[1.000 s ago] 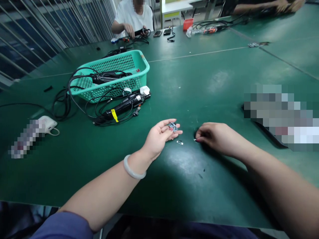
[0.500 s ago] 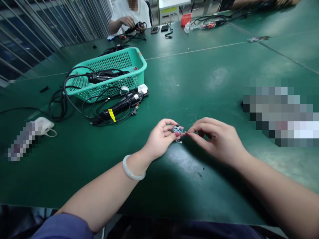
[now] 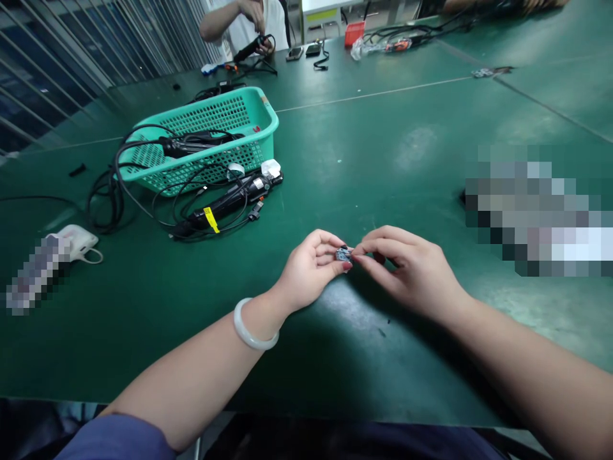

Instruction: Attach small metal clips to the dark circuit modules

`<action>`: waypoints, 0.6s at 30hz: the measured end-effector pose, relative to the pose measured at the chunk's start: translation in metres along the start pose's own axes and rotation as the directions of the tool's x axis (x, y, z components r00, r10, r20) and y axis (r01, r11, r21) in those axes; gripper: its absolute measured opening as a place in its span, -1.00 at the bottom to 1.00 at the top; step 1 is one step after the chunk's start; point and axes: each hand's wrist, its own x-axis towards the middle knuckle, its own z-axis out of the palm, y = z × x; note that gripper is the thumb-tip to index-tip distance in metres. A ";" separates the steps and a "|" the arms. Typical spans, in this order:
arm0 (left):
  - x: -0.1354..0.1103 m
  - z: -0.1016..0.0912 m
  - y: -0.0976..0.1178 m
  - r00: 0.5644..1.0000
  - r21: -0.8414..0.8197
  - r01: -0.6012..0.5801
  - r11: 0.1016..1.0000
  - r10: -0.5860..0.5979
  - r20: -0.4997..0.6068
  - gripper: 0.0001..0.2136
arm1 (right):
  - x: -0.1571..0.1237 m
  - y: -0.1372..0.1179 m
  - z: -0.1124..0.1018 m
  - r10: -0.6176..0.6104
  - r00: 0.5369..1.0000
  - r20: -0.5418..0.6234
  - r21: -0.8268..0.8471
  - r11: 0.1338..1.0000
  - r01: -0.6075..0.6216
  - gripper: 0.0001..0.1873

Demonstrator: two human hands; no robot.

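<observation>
Just above the green table, my left hand (image 3: 311, 268) pinches a small, flat piece (image 3: 343, 254) with a mottled dark and silvery face, like a little circuit board; its exact kind is too small to tell. A pale bangle (image 3: 255, 324) circles my left wrist. My right hand (image 3: 407, 265) is closed, thumb and forefinger pressed together at the right edge of that piece. Whatever lies between those right fingertips is too small to make out. Both hands nearly meet at the piece.
A teal basket (image 3: 204, 137) with black cabled devices stands at the upper left. Before it lies a black handle-shaped device (image 3: 225, 204) with cables. A white case (image 3: 79, 241) lies left, a blurred object (image 3: 541, 217) right. A person (image 3: 253, 29) works across the green table (image 3: 383, 153).
My right fingertips have moved left, up against the small piece, which now looks tilted. The light-coloured bit below it no longer shows. Across the table, the person's hand has risen.
</observation>
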 end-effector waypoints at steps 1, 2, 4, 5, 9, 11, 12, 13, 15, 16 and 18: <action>0.000 0.000 0.000 1.000 -0.003 0.004 1.000 -0.003 0.004 -0.72 | 0.000 0.000 -0.001 0.013 1.000 -0.001 0.010 1.000 -0.013 -0.89; 0.000 -0.001 0.000 1.000 -0.009 0.008 1.000 -0.008 0.011 -0.71 | 0.001 -0.001 -0.002 0.030 1.000 -0.003 0.023 0.999 -0.030 -0.88; 0.000 -0.001 0.001 1.000 -0.025 0.016 1.000 -0.015 0.027 -0.68 | 0.002 -0.001 -0.004 0.087 0.996 0.002 0.057 0.995 -0.087 -0.87; 0.000 -0.001 0.001 0.999 -0.031 0.019 0.999 -0.018 0.034 -0.67 | 0.003 0.000 -0.004 0.123 0.992 0.013 0.083 0.989 -0.124 -0.86; 0.001 -0.001 0.001 0.999 -0.028 0.011 1.000 -0.010 0.039 -0.71 | 0.004 0.005 -0.003 0.270 0.958 0.102 0.197 0.938 -0.285 -0.83; 0.000 -0.001 0.001 0.999 -0.014 0.004 1.000 -0.003 0.033 -0.73 | 0.004 0.007 -0.002 0.310 0.942 0.128 0.230 0.915 -0.332 -0.81; 0.000 -0.001 0.001 1.000 -0.007 0.002 1.000 -0.002 0.030 -0.74 | 0.004 0.008 -0.001 0.318 0.939 0.132 0.240 0.909 -0.342 -0.81; 0.000 0.000 0.001 1.000 -0.002 0.002 1.000 -0.002 0.028 -0.74 | 0.004 0.009 -0.001 0.319 0.938 0.133 0.246 0.907 -0.343 -0.81; 0.000 0.000 0.001 1.000 0.006 0.006 1.000 -0.006 0.025 -0.74 | 0.004 0.009 0.000 0.310 0.942 0.131 0.248 0.909 -0.334 -0.81; 0.000 0.000 0.001 1.000 0.008 0.007 1.000 -0.008 0.024 -0.74 | 0.004 0.008 0.000 0.304 0.944 0.129 0.245 0.912 -0.328 -0.81; 0.000 0.000 0.001 1.000 0.013 0.008 1.000 -0.009 0.018 -0.74 | 0.004 0.007 0.000 0.285 0.951 0.122 0.224 0.925 -0.306 -0.83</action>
